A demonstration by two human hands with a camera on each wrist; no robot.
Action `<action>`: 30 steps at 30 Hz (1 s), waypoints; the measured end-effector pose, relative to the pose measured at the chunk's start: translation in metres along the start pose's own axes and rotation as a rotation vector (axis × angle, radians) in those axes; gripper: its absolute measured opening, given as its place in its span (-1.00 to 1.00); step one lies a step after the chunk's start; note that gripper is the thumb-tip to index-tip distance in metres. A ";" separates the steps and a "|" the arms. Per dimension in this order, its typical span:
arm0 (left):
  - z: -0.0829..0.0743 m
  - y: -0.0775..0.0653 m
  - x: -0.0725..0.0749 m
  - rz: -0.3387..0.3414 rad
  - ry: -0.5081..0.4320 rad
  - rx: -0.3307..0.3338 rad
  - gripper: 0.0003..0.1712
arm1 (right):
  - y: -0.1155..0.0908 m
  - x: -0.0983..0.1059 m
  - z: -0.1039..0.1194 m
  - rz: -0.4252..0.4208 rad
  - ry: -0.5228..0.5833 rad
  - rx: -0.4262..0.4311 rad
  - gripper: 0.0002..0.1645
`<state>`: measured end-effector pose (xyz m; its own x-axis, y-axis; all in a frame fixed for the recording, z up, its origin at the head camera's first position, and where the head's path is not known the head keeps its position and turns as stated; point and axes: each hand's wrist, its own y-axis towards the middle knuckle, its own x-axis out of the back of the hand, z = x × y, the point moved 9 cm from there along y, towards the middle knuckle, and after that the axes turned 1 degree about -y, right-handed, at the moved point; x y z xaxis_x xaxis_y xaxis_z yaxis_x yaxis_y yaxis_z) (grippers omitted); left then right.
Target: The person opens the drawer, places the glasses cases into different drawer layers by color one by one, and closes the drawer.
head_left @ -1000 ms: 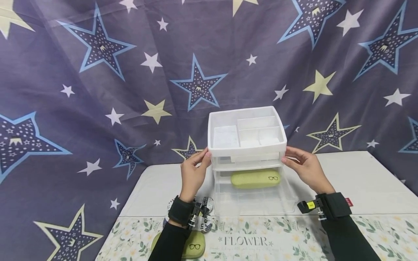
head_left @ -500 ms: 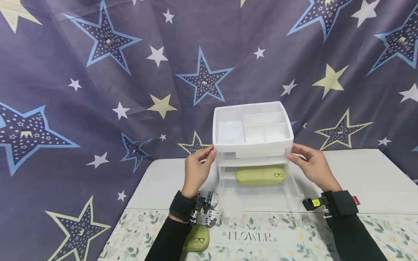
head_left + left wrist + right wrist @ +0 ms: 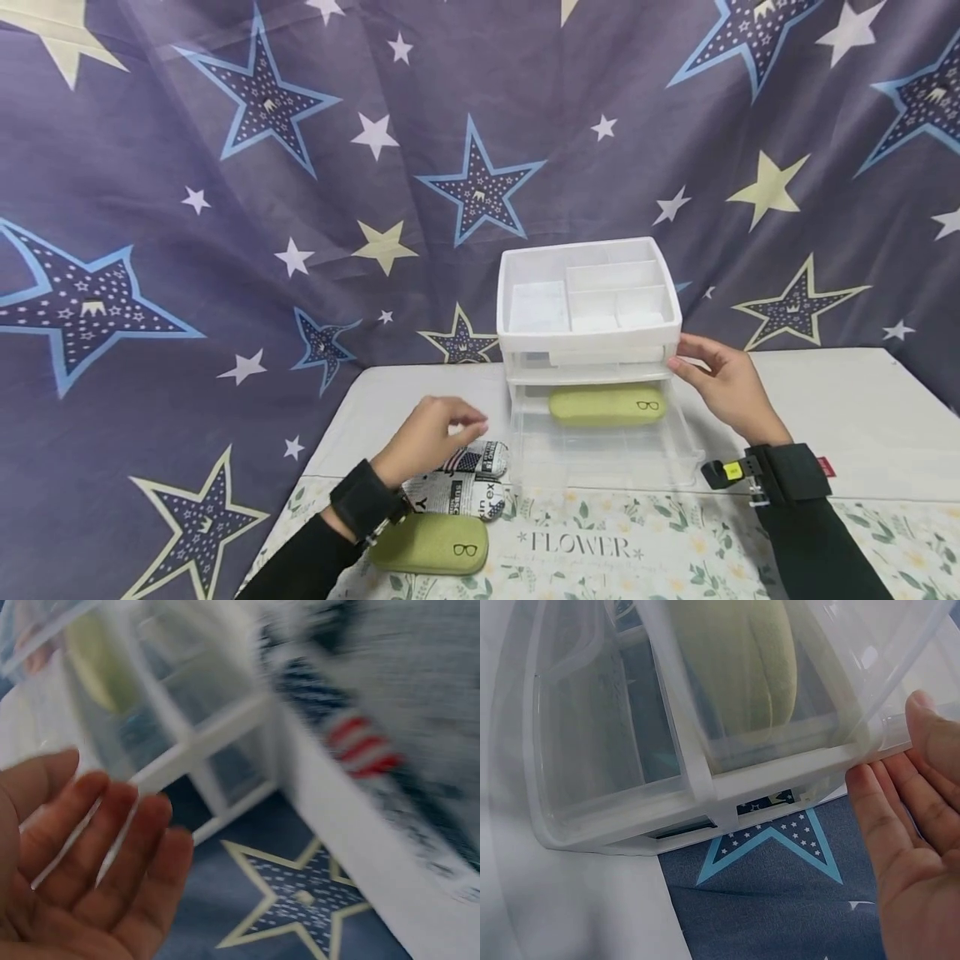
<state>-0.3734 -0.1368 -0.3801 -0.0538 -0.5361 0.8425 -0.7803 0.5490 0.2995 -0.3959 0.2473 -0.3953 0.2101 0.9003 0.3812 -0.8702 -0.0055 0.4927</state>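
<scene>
A white storage unit (image 3: 588, 340) with clear drawers stands on the table, its top divided into compartments. Under its upper drawer, a clear drawer (image 3: 600, 458) is pulled out with a green glasses case (image 3: 607, 405) toward its back. My right hand (image 3: 723, 387) touches the unit's right side near the top; in the right wrist view its straight fingers (image 3: 881, 817) meet the white frame. My left hand (image 3: 435, 437) is off the unit, holding nothing, over newsprint-patterned rounded items (image 3: 450, 494). A second green glasses case (image 3: 431, 543) lies in front of them.
A flower-print mat (image 3: 585, 542) covers the front of the white table (image 3: 825, 417). Behind the table hangs a dark curtain (image 3: 480, 83) with stars.
My left hand has left the unit's left side and moved down and left, over the newsprint-patterned items. The right hand stays at the unit's right side.
</scene>
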 end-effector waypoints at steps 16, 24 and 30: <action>0.011 -0.097 -0.033 0.435 0.140 -0.036 -0.36 | 0.001 0.001 0.002 0.007 0.021 0.007 -0.47; 0.017 -0.109 -0.031 0.400 0.226 -0.042 -0.24 | 0.001 0.001 0.001 0.004 0.021 -0.008 -0.46; 0.011 -0.109 -0.035 0.362 0.257 -0.121 -0.24 | 0.001 0.001 0.001 0.011 0.032 -0.007 -0.46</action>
<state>-0.2935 -0.1849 -0.4474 -0.1414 -0.1280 0.9816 -0.6608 0.7505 0.0027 -0.3957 0.2477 -0.3939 0.1862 0.9137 0.3611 -0.8753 -0.0127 0.4835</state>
